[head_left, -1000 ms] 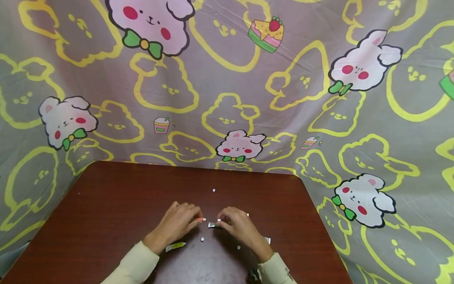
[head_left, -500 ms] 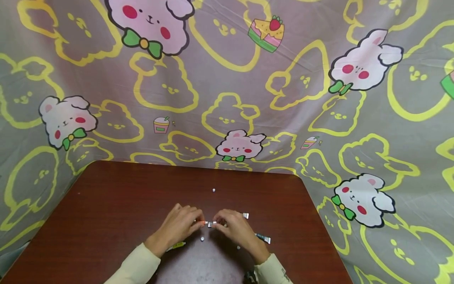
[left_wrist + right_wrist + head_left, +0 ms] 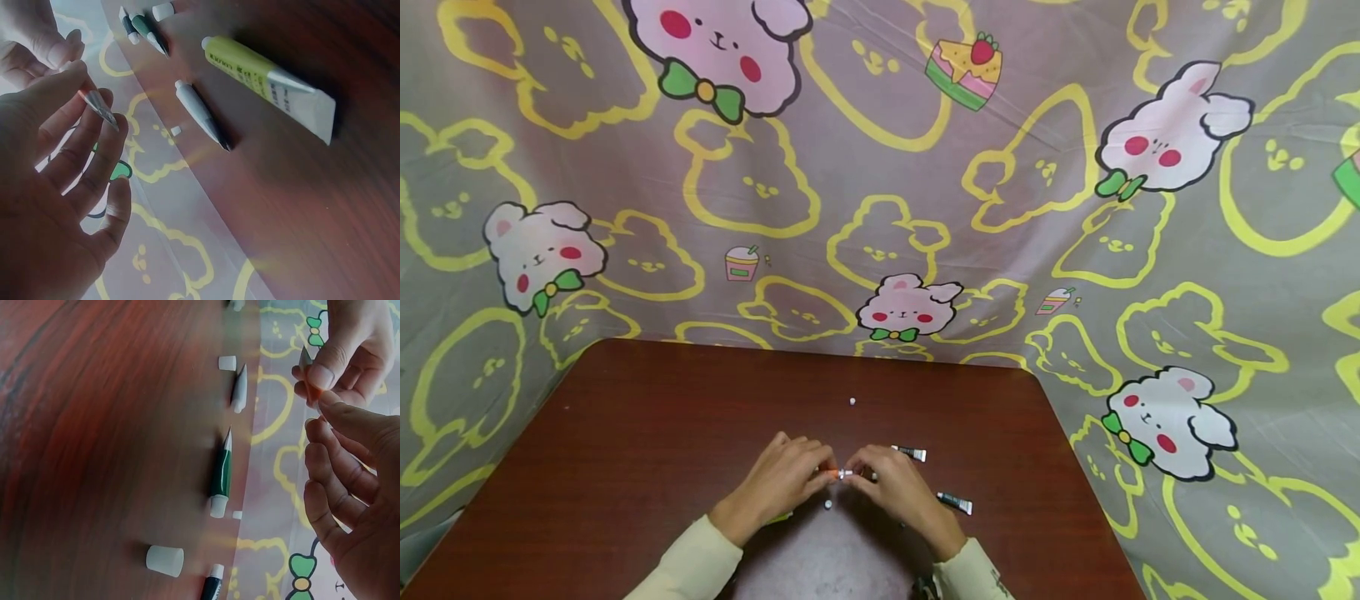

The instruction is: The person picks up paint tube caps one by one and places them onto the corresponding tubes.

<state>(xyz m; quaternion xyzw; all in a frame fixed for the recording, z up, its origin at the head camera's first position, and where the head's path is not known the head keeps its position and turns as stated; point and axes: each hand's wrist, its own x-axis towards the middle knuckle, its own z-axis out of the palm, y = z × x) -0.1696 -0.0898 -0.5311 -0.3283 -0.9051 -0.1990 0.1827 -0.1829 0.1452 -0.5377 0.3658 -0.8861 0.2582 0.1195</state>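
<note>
Both hands are meeting near the front middle of the dark red-brown wooden table (image 3: pixel 647 417), and the left hand (image 3: pixel 786 477) is pinching a small orange-necked silver paint tube (image 3: pixel 831 473) between thumb and fingertips while the right hand (image 3: pixel 889 482) is closing its thumb and forefinger on the tube's white end, just at 3 o'clock of the left hand. The head view is showing the hands only from above, so the grip is hard to read there; the left wrist view is showing the left fingers (image 3: pixel 94 134) loosely spread with the tube's crimped silver tail (image 3: pixel 99 107) sticking out between them, and the right wrist view is showing the orange part of the tube at the left thumb tip, with the right fingers (image 3: pixel 340 462) curling in a row below it. The left wrist view alone is showing a yellow-green tube with a flat white crimped end (image 3: pixel 269 81), lying at 7 o'clock of the left hand in the head view and almost hidden there under the wrist. Counting tubes on the table: one yellow-green, one white-grey tube (image 3: pixel 239 387), one dark green tube (image 3: pixel 220 475) and one darker tube (image 3: pixel 212 586), making four lying loose plus the one being held. Loose white caps (image 3: pixel 852 402) are numbering at least four in the head view, scattered around the hands.
</note>
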